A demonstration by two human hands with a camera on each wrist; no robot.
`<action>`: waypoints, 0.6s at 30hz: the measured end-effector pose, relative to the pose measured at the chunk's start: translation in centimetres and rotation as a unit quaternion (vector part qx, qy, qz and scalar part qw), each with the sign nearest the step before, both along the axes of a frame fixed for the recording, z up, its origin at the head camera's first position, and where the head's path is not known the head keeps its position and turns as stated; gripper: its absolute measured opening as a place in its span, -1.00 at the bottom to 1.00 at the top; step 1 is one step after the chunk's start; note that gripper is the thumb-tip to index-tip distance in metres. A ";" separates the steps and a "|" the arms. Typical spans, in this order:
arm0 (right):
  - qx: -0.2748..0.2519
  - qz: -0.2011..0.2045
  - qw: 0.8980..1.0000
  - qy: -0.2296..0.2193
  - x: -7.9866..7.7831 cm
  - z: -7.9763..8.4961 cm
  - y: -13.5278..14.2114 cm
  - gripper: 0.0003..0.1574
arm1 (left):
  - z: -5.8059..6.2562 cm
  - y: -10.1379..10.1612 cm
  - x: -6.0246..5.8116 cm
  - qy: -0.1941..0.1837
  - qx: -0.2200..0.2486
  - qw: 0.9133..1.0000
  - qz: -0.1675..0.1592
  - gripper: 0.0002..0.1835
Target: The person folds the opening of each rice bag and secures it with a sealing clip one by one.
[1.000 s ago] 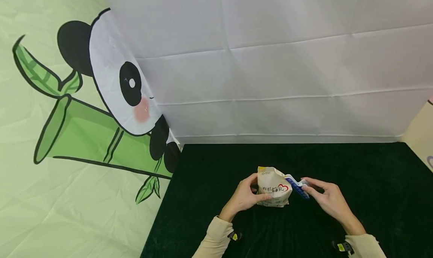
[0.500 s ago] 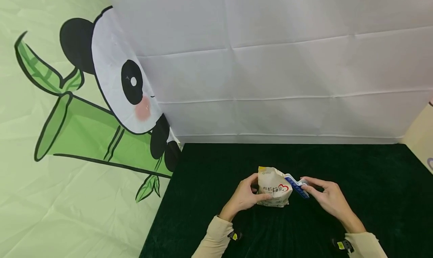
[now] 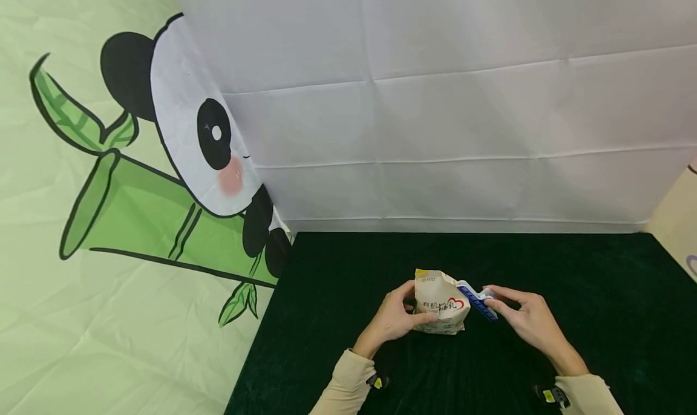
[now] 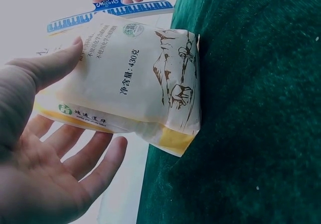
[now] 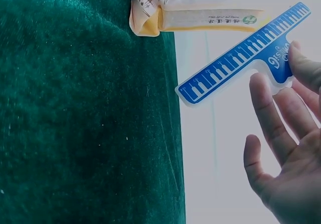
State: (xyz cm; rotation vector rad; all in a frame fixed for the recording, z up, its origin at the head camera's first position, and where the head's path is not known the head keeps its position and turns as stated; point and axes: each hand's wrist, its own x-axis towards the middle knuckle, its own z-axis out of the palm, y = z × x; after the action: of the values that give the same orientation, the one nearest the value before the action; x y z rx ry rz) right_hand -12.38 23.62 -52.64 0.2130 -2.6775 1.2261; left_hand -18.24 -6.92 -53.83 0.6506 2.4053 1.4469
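A cream paper bag (image 3: 442, 297) with printed characters, a red heart and yellow trim stands on the green cloth. My left hand (image 3: 393, 318) holds it from the left, thumb across the front and fingers behind. A blue and white clip (image 5: 239, 58) with a piano-key pattern and a "Music" handle slants beside the bag's right edge. My right hand (image 3: 527, 318) pinches that handle between thumb and fingers. In the left wrist view the clip (image 4: 113, 14) lies along the bag's far edge, partly covered by the bag (image 4: 138, 78).
Dark green velvety cloth (image 3: 337, 318) covers the table. White sheeting (image 3: 446, 118) hangs behind it, and a green panda-print sheet (image 3: 141, 318) hangs at the left. Each wrist carries a small black camera mount, the right one (image 3: 552, 395) near the sleeve cuff.
Both hands, the bag and the clip keep almost the same places. The head view has shifted very slightly.
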 end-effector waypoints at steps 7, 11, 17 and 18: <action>0.001 -0.001 1.000 -0.002 0.0 0.1 -0.1 -0.61 | -0.2 -0.1 0.0 0.005 -0.003 1.000 -0.001 -0.32; 0.001 0.000 1.000 0.000 -0.1 0.1 -0.1 -0.60 | -0.1 -0.1 0.0 0.005 -0.003 1.000 0.001 -0.31; 0.014 -0.007 1.000 0.001 0.0 0.2 -0.2 -0.60 | -0.1 0.0 0.2 -0.001 -0.002 1.000 0.004 -0.31; 0.017 -0.008 1.000 0.001 0.0 0.3 -0.2 -0.60 | -0.1 0.0 0.2 -0.001 0.000 1.000 0.004 -0.31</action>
State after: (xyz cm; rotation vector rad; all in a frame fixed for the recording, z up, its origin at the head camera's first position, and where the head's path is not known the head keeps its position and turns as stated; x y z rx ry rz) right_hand -12.37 23.42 -52.35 0.1972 -2.6954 1.1762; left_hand -18.02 -6.95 -53.89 0.6393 2.4088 1.4497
